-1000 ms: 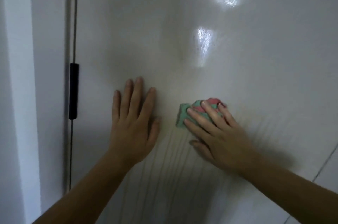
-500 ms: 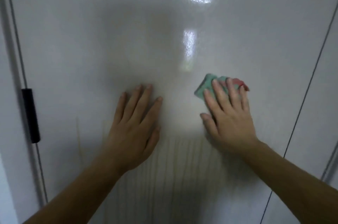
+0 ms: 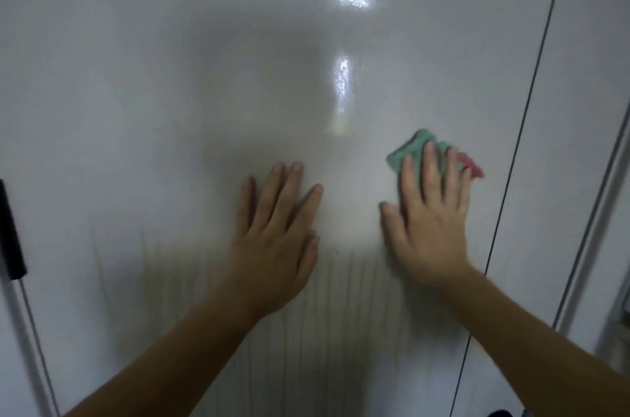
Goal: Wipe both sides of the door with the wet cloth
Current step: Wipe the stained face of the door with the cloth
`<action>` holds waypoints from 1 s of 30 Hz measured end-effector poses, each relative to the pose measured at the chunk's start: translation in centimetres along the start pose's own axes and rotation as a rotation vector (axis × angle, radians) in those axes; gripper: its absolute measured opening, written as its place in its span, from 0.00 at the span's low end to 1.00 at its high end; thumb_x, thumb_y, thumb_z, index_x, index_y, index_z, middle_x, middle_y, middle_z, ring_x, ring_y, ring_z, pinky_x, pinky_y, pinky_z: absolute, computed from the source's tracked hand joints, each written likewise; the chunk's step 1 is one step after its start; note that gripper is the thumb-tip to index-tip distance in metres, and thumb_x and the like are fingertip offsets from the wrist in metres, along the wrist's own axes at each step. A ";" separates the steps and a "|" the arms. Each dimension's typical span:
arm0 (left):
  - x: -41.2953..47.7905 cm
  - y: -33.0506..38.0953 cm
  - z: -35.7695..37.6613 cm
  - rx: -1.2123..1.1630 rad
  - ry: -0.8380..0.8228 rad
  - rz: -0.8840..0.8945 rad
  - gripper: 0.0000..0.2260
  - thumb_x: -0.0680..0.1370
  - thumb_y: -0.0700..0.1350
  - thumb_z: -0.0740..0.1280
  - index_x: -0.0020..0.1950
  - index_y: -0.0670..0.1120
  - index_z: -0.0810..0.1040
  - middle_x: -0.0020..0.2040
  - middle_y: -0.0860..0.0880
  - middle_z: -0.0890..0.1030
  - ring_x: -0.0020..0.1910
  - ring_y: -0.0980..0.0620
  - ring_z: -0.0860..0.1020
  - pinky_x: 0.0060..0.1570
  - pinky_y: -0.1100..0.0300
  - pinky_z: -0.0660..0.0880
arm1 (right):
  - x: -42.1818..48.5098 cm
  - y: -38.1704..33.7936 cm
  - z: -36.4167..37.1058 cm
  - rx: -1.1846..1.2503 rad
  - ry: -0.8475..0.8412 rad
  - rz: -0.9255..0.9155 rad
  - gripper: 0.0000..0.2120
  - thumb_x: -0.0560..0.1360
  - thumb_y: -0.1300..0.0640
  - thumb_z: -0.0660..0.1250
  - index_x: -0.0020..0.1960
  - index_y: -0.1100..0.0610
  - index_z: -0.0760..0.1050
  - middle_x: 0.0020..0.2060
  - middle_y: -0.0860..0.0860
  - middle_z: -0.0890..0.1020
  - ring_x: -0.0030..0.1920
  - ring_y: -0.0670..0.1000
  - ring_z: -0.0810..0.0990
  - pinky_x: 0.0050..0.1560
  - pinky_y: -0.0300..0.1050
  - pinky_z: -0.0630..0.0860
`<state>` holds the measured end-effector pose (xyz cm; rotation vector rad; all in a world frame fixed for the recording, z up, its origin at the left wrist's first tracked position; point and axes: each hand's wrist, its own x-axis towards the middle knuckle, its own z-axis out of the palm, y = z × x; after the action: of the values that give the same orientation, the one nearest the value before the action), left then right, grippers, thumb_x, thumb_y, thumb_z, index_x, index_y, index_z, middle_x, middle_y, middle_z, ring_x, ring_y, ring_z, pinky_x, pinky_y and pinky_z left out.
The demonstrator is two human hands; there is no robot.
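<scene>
Cloth: green-pink wet cloth (image 3: 414, 151) on the door (image 3: 170, 75), near its right edge
Right hand (image 3: 428, 212): fingers straight, pressing cloth flat
Left hand (image 3: 278, 229): flat, bracing door
Advice: keep even pressure, overlap strokes, catch the drip streaks (image 3: 306, 331) below

White glossy door (image 3: 170, 92), upright, filling almost the whole view; wet sheen with two bright glints toward 12 o'clock, thin drip streaks running down toward 6 o'clock. Small bunched cloth (image 3: 409, 152), green with a pink corner, at about 3 o'clock of centre, pressed flat against door under right hand (image 3: 426, 225).
</scene>
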<state>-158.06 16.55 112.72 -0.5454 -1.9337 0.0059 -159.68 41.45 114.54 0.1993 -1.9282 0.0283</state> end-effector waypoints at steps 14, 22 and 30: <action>2.1 4.9 0.9 0.019 0.009 0.128 0.26 0.81 0.51 0.59 0.78 0.43 0.70 0.81 0.37 0.60 0.81 0.37 0.58 0.77 0.35 0.54 | -4.8 3.9 1.2 -0.007 -0.032 -0.084 0.32 0.82 0.41 0.53 0.81 0.56 0.58 0.81 0.55 0.51 0.81 0.63 0.46 0.79 0.64 0.41; 3.9 8.0 2.6 0.030 -0.005 0.181 0.26 0.81 0.51 0.59 0.79 0.44 0.69 0.82 0.37 0.58 0.82 0.36 0.56 0.77 0.33 0.55 | 0.3 10.4 -1.2 0.020 0.033 0.102 0.31 0.84 0.42 0.49 0.83 0.54 0.50 0.81 0.53 0.44 0.82 0.59 0.39 0.80 0.62 0.41; 4.0 9.4 3.8 0.027 0.027 0.132 0.27 0.81 0.52 0.60 0.79 0.44 0.68 0.82 0.36 0.58 0.81 0.33 0.54 0.76 0.30 0.51 | -12.4 9.9 2.7 -0.008 -0.117 -0.177 0.27 0.84 0.42 0.52 0.79 0.53 0.59 0.81 0.52 0.57 0.82 0.59 0.46 0.79 0.66 0.47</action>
<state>-159.17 27.34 112.21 -0.6512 -1.8659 0.1083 -159.43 52.46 102.76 0.3725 -2.0201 -0.1115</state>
